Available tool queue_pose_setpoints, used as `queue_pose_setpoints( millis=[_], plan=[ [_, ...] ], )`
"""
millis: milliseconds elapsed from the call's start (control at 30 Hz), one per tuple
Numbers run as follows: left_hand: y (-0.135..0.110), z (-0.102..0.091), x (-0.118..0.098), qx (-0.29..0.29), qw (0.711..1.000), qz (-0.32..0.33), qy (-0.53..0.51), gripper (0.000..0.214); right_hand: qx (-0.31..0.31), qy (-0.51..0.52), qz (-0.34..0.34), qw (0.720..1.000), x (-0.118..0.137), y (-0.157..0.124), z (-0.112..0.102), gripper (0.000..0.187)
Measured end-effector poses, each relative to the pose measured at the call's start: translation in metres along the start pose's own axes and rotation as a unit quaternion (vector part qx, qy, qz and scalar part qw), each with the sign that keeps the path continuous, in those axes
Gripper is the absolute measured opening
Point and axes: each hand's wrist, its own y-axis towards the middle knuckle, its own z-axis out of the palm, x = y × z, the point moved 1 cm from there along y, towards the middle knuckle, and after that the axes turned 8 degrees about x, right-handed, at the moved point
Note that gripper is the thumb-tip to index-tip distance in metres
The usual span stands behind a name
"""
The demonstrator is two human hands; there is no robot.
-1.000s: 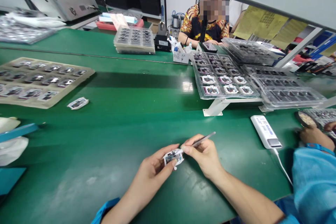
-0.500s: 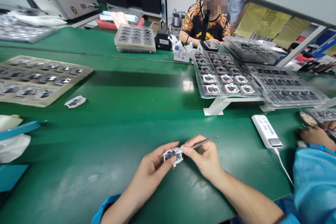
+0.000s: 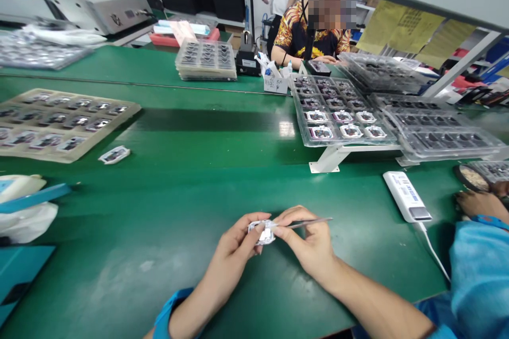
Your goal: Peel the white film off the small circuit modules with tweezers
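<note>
And there's the left hand (image 3: 228,254), curled in, thumb and fingers pinching a small white-framed circuit module (image 3: 261,232) over the green bench mat (image 3: 131,233). The right hand (image 3: 306,241) is right up against it, gripping a slim metal tool (image 3: 310,222) with its tip at the module! Out to the right, a white power bank (image 3: 406,197) with its cable, then a co-worker's hand (image 3: 482,204). Up ahead, a clear tray of modules (image 3: 342,111); over on the left, a beige tray (image 3: 67,124), one loose module (image 3: 114,155) just beside it.
</note>
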Motion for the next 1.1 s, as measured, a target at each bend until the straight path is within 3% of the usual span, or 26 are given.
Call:
queue_pose_setpoints(
  millis=[100,200,400,533,767,1100],
  plan=[
    [-0.002,0.0,-0.002,0.01,0.999,-0.007,-0.035,0.042,-0.016,0.055,0.038,0.998,-0.002,0.004,-0.003,0.007],
    [-0.003,0.0,-0.004,0.023,0.998,-0.014,-0.065,0.041,0.005,0.089,0.084,0.992,-0.005,0.005,-0.004,0.01],
    [-0.006,0.005,-0.01,0.027,0.996,-0.028,-0.083,0.04,0.029,0.066,0.072,0.995,-0.007,0.005,-0.002,0.01],
    [-0.006,0.006,-0.012,0.025,0.996,-0.028,-0.082,0.035,0.044,0.1,0.121,0.987,-0.008,0.007,-0.003,0.018],
    [-0.006,0.002,-0.008,0.043,0.999,0.014,-0.011,0.026,-0.006,0.072,0.102,0.992,-0.004,0.007,-0.002,0.018],
    [-0.006,0.004,-0.009,0.056,0.997,0.034,0.049,0.024,-0.009,0.113,0.144,0.983,-0.006,0.008,-0.001,0.021]
  ],
)
